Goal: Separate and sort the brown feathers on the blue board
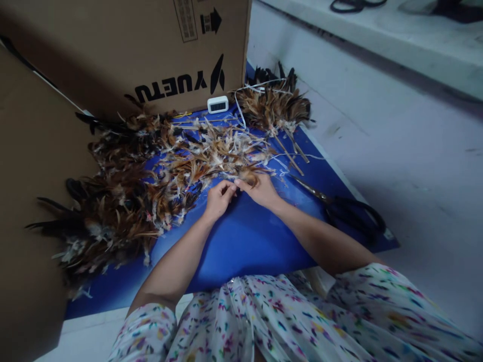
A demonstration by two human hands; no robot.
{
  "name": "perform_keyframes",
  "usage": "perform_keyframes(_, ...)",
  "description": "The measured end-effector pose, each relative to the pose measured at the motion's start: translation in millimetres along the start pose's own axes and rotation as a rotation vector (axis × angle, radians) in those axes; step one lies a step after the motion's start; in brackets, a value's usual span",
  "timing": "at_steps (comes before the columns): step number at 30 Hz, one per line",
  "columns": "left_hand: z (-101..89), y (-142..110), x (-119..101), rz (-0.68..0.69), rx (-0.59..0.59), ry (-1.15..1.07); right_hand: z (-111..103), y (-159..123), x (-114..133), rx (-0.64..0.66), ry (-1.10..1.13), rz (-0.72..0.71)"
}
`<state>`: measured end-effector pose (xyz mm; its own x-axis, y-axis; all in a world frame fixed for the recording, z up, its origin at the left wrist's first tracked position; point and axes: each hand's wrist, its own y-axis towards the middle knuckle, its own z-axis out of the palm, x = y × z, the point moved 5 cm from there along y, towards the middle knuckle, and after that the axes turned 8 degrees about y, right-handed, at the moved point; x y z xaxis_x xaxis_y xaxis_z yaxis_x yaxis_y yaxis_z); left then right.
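Note:
Over the blue board (256, 236), my two hands meet, fingertips close together. My right hand (262, 191) is closed on a small brown feather tuft (249, 177), its thumb pointing at the other hand. Thumb and fingers pressed together, my left hand (219, 198) pinches something too small to make out. Just beyond the hands lies a loose spread of brown and white feathers (219, 151). Darker feather bunches (113, 216) pile up along the left side. A fuller feather bundle (273, 105) with thin sticks (289, 156) rests at the back right.
Large black-handled scissors (339, 206) lie right of my right forearm. A small white digital timer (218, 104) stands before a tall cardboard box (169, 50). White string (241, 113) trails near the bundle. A pale wall (339, 115) and ledge (415, 50) border the right.

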<state>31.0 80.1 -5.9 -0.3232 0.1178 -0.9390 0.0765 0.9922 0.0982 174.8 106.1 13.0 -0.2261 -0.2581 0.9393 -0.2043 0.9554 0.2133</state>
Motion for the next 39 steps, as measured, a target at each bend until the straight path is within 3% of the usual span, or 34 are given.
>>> perform_keyframes(4,-0.6,1,1,-0.012,-0.023,-0.058,-3,1,11,0.012,-0.04,-0.057)
perform_keyframes(7,-4.2,3,4,-0.066,-0.105,-0.205,-10,4,15,-0.006,-0.002,-0.057)
perform_keyframes(11,-10.2,5,7,-0.113,-0.223,-0.404,-28,11,12,-0.118,0.051,-0.052)
perform_keyframes(16,-13.5,6,6,-0.116,-0.264,-0.469,-47,19,1,-0.26,0.003,-0.063)
perform_keyframes(19,-14.4,6,4,-0.106,-0.279,-0.465,-46,21,0,-0.21,-0.088,-0.1)
perform_keyframes(24,-16.2,6,3,-0.111,-0.307,-0.473,-28,15,8,0.006,-0.382,-0.227)
perform_keyframes(29,-17.4,6,3,-0.099,-0.317,-0.504,-15,10,3,0.122,-0.686,-0.23)
perform_keyframes(33,-18.1,6,3,-0.093,-0.336,-0.51,-12,10,0,0.18,-0.701,-0.217)
perform_keyframes(39,-18.6,6,4,-0.103,-0.353,-0.513,-21,13,7,0.126,-0.54,-0.217)
